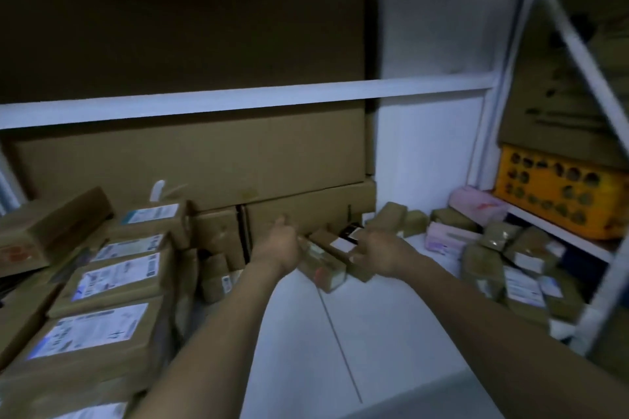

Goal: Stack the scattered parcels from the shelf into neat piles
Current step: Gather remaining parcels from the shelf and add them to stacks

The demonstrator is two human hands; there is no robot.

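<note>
Both my arms reach over the white shelf board. My left hand grips the near end of a tape-wrapped brown parcel lying at the shelf's middle. My right hand lies over a second brown parcel with a white label just behind it; the blur hides whether its fingers close round it. Piled brown parcels with white labels fill the left side. A loose heap of small brown and pink parcels lies at the right.
Large flat cartons stand against the back wall. A white shelf rail crosses above. At the right, a white rack post stands close, with a yellow perforated crate and cartons on the neighbouring rack.
</note>
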